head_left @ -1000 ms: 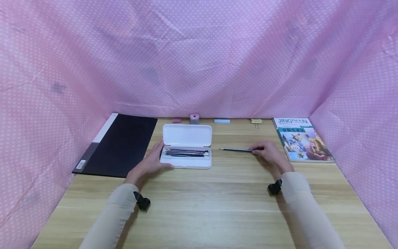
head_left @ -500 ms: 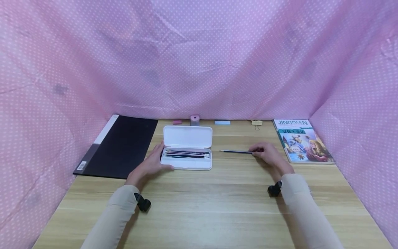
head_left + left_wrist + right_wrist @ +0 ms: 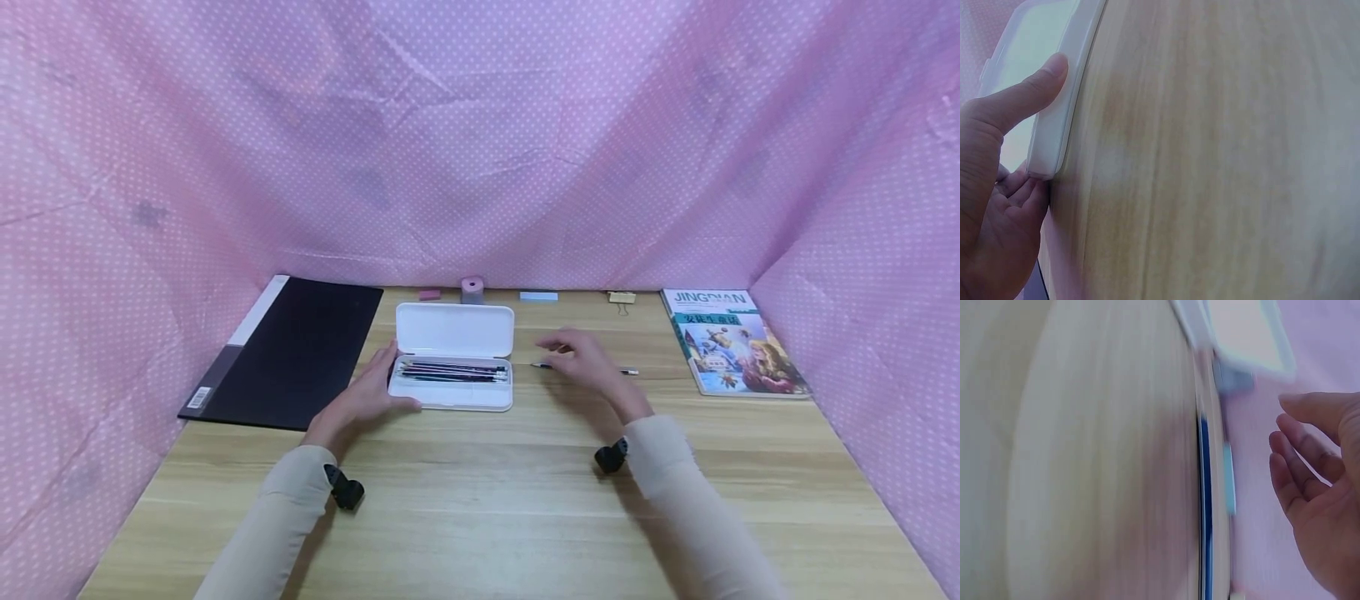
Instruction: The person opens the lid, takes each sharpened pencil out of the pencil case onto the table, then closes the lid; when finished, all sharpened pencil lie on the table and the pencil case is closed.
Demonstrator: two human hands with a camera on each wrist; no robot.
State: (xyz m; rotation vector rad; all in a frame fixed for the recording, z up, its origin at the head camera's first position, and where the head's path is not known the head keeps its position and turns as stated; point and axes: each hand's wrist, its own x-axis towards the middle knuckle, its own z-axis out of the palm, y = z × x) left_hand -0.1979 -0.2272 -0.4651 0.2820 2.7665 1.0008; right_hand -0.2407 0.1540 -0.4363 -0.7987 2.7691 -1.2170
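Note:
An open white pencil case (image 3: 472, 397) stands left of centre in the head view, its lid (image 3: 455, 329) tipped back. Several dark pencils (image 3: 450, 371) lie inside along its length. My left hand (image 3: 366, 396) grips the case's left end; the left wrist view has the thumb (image 3: 1047, 78) over the front edge and the fingers at the corner. To the right of the case, a single dark pencil (image 3: 630, 372) lies on the table, partly hidden behind my right hand (image 3: 588, 362). That hand hovers over it with loosely bent fingers and holds nothing, as the right wrist view shows.
A black folder (image 3: 292, 350) lies to the left, a picture book (image 3: 735, 342) to the right. Along the back are a pink block (image 3: 430, 295), a pink roll (image 3: 472, 289), a light blue strip (image 3: 538, 297) and a gold binder clip (image 3: 621, 297). Pink dotted cloth (image 3: 480, 150) hangs behind.
My right hand has let go of the loose pencil's right end and moved left over the pencil, which stays on the table. The left hand still grips the case.

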